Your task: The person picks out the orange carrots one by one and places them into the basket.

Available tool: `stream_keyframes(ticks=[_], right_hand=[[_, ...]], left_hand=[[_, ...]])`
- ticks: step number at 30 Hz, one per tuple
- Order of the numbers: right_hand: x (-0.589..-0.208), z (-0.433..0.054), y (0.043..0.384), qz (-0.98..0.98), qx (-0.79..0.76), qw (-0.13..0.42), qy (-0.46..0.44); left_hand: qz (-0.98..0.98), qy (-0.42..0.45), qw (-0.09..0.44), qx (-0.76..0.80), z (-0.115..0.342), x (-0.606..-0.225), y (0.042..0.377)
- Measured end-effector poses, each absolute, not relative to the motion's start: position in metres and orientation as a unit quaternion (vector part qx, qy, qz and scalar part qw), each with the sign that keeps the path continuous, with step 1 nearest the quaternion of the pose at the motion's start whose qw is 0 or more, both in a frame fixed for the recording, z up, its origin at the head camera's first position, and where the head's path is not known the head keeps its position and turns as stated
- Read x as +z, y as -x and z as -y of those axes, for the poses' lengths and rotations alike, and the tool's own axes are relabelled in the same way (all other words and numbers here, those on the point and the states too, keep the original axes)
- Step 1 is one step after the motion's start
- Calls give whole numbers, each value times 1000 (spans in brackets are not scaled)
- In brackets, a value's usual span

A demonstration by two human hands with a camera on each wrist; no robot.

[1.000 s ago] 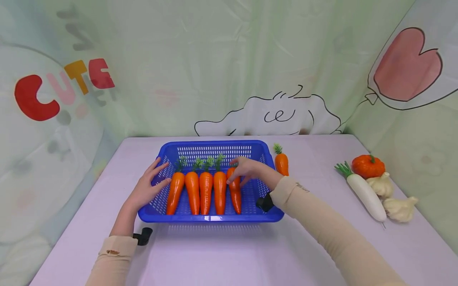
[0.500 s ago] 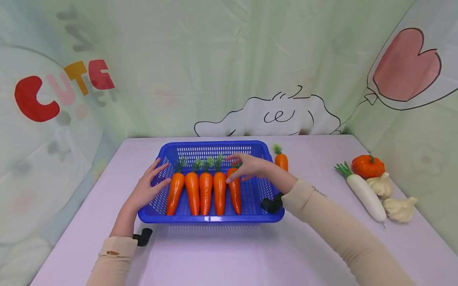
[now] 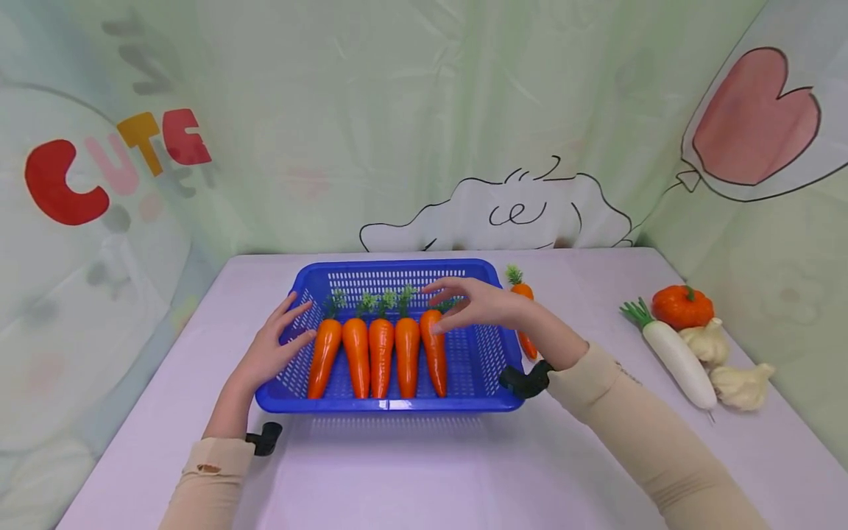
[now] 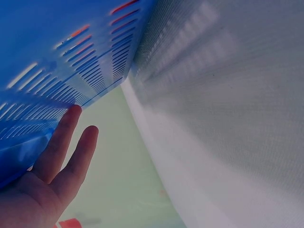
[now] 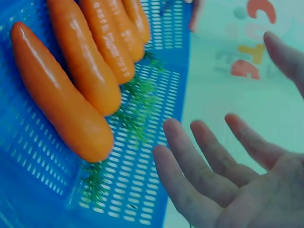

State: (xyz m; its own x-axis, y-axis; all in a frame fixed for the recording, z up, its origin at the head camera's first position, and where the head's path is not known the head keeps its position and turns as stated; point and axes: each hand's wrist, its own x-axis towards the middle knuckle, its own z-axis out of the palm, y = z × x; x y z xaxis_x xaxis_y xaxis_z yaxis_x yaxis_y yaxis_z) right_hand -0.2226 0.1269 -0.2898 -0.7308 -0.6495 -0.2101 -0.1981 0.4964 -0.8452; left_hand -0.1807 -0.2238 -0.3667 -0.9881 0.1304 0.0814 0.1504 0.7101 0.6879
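A blue perforated basket stands on the table, with several orange carrots side by side in it, green tops toward the far wall. My left hand rests at the basket's left rim, fingers spread. In the left wrist view, two fingers extend straight along the outer wall. My right hand hovers over the basket's right half, fingers relaxed and holding nothing. Just below its fingertips lies the rightmost carrot. The right wrist view shows a gap between that hand and the carrots.
Another carrot lies outside the basket's right side, partly hidden by the right forearm. Further right are a white radish, an orange pumpkin and two garlic bulbs. A printed curtain hangs behind the table.
My right hand has drawn back from the rightmost carrot, rising slightly and shifting right. The carrot stays in the basket. My left hand has kept its place.
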Motion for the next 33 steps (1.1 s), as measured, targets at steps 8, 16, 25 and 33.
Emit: stream_keyframes(ticks=[8, 16, 25, 33], right_hand=[[-286, -147, 210, -829, -454, 173, 279], [-293, -172, 205, -821, -491, 80, 280], [-299, -202, 203, -831, -509, 21, 224], [-309, -221, 207, -834, -516, -7, 195]], left_hand=[[925, 79, 13, -372, 224, -366, 181], [924, 84, 16, -373, 224, -367, 184], [924, 76, 12, -374, 224, -367, 182], [925, 77, 11, -371, 225, -366, 181]])
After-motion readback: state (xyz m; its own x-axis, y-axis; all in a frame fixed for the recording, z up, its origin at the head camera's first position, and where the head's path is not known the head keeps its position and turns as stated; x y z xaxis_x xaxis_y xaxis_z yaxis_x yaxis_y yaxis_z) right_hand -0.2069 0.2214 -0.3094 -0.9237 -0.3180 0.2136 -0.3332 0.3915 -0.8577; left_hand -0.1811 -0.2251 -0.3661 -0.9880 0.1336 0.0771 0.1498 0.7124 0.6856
